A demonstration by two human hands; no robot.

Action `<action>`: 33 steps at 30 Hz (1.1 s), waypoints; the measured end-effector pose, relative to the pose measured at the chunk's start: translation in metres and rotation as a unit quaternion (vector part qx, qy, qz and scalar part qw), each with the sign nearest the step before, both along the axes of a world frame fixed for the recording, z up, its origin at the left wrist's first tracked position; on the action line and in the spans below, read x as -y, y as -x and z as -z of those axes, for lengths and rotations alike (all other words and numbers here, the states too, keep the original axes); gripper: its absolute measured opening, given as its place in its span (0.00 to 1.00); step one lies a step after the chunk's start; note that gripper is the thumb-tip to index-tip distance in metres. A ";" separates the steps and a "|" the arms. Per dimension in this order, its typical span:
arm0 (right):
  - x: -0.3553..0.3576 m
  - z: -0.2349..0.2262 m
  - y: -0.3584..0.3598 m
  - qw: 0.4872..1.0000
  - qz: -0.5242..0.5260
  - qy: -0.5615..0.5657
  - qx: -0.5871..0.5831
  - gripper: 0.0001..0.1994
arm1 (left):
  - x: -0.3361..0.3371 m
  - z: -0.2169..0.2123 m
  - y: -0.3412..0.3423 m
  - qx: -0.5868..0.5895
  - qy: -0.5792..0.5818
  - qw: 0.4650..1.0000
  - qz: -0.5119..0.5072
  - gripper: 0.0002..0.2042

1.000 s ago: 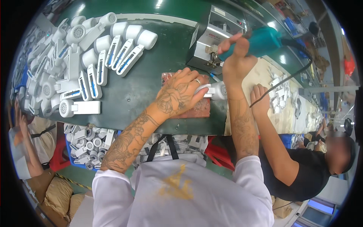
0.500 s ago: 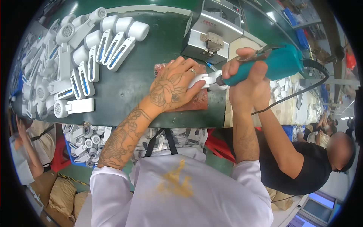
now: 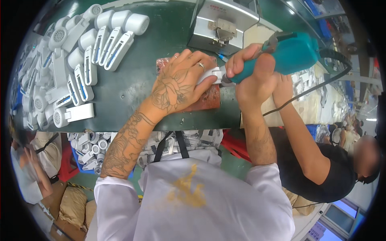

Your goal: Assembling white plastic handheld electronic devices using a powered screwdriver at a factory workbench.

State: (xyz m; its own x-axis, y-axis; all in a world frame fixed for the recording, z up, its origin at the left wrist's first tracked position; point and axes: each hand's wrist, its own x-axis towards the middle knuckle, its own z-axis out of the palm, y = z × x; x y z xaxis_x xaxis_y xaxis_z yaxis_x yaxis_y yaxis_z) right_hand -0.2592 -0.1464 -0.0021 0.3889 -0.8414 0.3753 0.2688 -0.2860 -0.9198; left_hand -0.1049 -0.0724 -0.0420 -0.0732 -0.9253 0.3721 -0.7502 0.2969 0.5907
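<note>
My left hand (image 3: 179,82) is closed over a white plastic unit (image 3: 214,76), shaped like a small hair dryer, and presses it onto a worn red pad (image 3: 206,101). The palm and fingers hide much of the unit. In my right hand (image 3: 257,76) is a teal electric screwdriver (image 3: 291,52), held nearly level with its nose pointing left. That nose meets the white unit beside my left thumb; the bit's exact contact is hidden.
Many similar white units (image 3: 58,76) lie heaped on the green bench at left. A silver machine (image 3: 221,26) stands behind the pad. Below the bench edge is a blue bin of white parts (image 3: 90,148). A black cord (image 3: 305,96) hangs at right, near a co-worker's arm (image 3: 299,128).
The whole view has shifted a little. The screwdriver's nose sits slightly nearer my left hand, and the unit's rounded end is now covered by my right hand. The co-worker's hand has come into view.
</note>
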 end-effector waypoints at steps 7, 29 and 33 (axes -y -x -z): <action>0.001 0.007 0.002 1.000 0.007 0.010 0.021 0.27 | 0.008 -0.003 -0.002 -0.007 0.035 0.999 0.018 0.14; 0.001 0.042 0.096 0.944 0.265 0.124 -0.155 0.27 | -0.231 -0.016 -0.189 -0.335 0.345 0.711 -0.513 0.17; -0.014 0.033 0.092 0.943 0.251 0.150 -0.159 0.27 | -0.330 0.026 -0.326 -0.256 0.326 0.629 -0.657 0.22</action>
